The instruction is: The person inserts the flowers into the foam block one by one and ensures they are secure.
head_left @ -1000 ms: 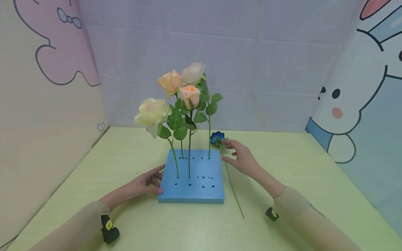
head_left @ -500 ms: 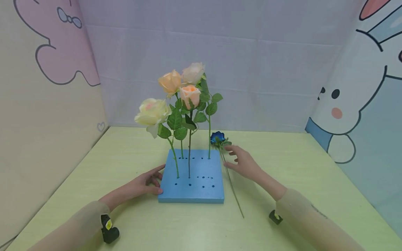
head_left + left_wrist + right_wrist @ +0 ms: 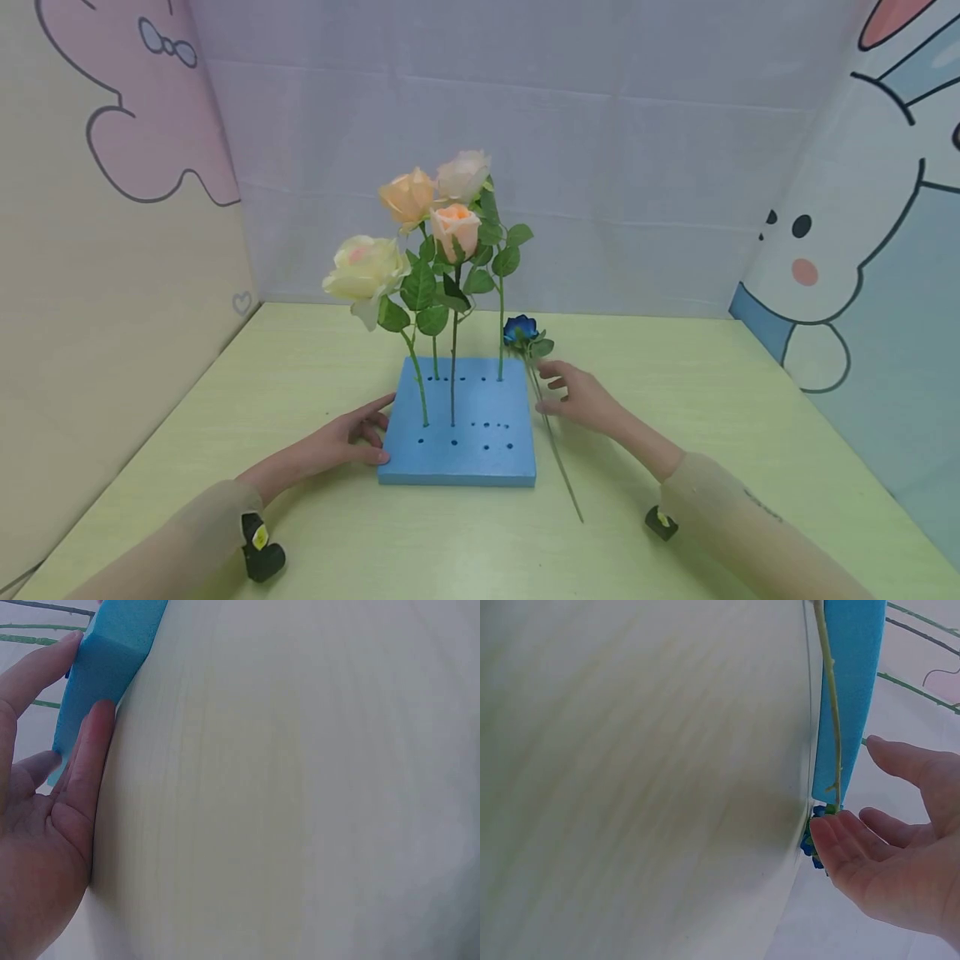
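Observation:
A blue foam board with several small holes stands in the middle of the table, with several roses upright in it: a pale yellow rose, two peach roses and a whitish rose. My left hand rests against the board's left side, fingers spread along the blue edge in the left wrist view. A blue rose lies to the right of the board, its stem pointing toward me. My right hand is at that stem, thumb and fingers apart; contact is unclear.
The light wooden table extends on both sides of the board. A pale cloth hangs behind it. Panels with cartoon drawings stand at the left and right.
My right hand has slid down from near the blue rose's head along its stem, toward me. The blue rose, the board and my left hand stay in place.

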Action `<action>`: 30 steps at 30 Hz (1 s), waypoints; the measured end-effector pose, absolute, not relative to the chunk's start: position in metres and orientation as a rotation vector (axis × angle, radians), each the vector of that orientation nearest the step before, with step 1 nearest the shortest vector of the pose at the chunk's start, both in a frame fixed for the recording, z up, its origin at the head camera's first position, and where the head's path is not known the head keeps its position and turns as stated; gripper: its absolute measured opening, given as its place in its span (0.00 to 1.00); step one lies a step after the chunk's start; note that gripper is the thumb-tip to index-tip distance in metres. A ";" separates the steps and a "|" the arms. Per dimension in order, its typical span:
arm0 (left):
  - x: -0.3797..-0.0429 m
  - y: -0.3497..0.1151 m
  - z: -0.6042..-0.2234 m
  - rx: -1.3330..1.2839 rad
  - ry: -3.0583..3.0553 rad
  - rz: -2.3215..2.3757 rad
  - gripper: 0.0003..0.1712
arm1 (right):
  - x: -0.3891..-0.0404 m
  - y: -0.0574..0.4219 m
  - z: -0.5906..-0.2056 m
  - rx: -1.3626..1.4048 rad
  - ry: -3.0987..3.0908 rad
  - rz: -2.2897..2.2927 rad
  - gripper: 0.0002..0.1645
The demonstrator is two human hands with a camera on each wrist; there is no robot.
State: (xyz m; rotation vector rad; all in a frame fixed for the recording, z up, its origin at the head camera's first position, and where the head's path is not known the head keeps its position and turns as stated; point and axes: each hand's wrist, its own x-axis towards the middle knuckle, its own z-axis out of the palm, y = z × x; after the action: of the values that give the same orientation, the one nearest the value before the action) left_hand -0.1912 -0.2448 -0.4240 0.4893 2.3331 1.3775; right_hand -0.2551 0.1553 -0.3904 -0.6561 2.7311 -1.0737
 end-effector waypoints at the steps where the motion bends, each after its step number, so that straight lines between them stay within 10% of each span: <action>1: -0.191 -0.245 -0.424 0.489 2.334 1.377 0.54 | -0.255 0.156 -0.391 -0.655 2.724 -1.076 0.38; 30: -0.190 -0.243 -0.424 0.463 2.353 1.365 0.53 | -0.279 0.170 -0.411 -0.550 2.364 -1.191 0.35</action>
State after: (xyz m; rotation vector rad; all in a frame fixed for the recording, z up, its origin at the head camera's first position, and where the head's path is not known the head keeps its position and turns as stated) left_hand -0.1895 -0.2432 -0.4243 0.4633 2.3532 1.3648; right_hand -0.2795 0.1699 -0.4112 -0.5495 2.3642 -1.1906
